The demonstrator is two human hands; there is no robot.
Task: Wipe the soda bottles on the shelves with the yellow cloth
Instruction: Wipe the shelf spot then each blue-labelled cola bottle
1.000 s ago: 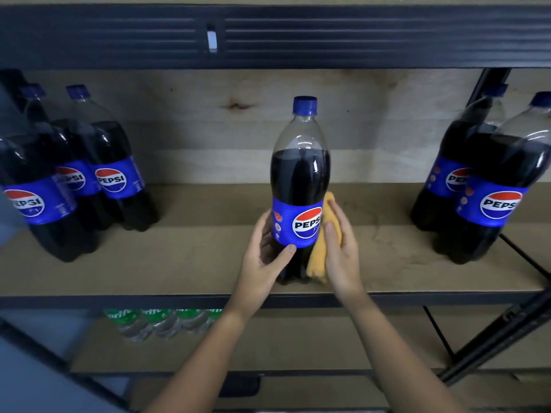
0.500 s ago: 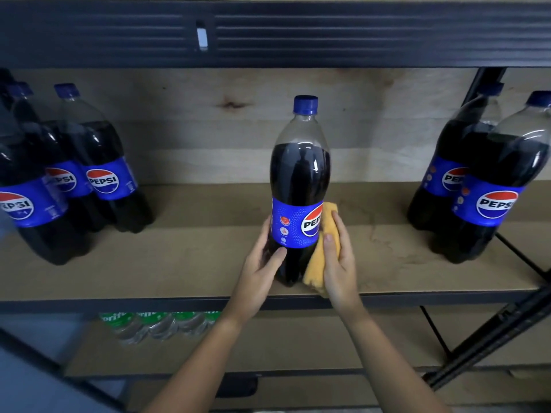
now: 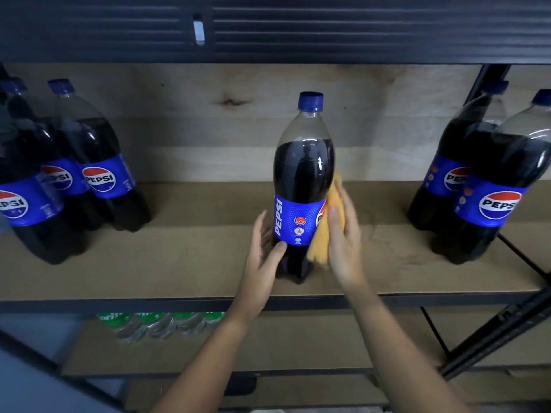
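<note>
Middle shelf [image 3: 185, 263], wooden board in a dark metal frame. One Pepsi bottle [image 3: 302, 186] stands upright near the front edge, roughly centre, blue cap on, label turned so the word PEPSI runs vertically toward you.

Your left hand [image 3: 262, 251] sits at the bottle's lower left; thumb lies on the dark lower body just under the label, fingers relaxed and fairly straight beside it. Grip here is loose, not wrapped around.

Your right hand [image 3: 343, 234] presses the yellow cloth [image 3: 320, 248] against the bottle's right side at label height. Fingers lie flat over the cloth, thumb along its front; the cloth hangs bunched below the palm, touching the bottle. Hand slightly blurred.

Left group of Pepsi bottles [image 3: 98, 162] stands well apart at the shelf's left end. Right pair of Pepsi bottles [image 3: 492, 186] stands at the right end. On the shelf below, green-labelled clear bottles [image 3: 161, 323] show, blurred.
</note>
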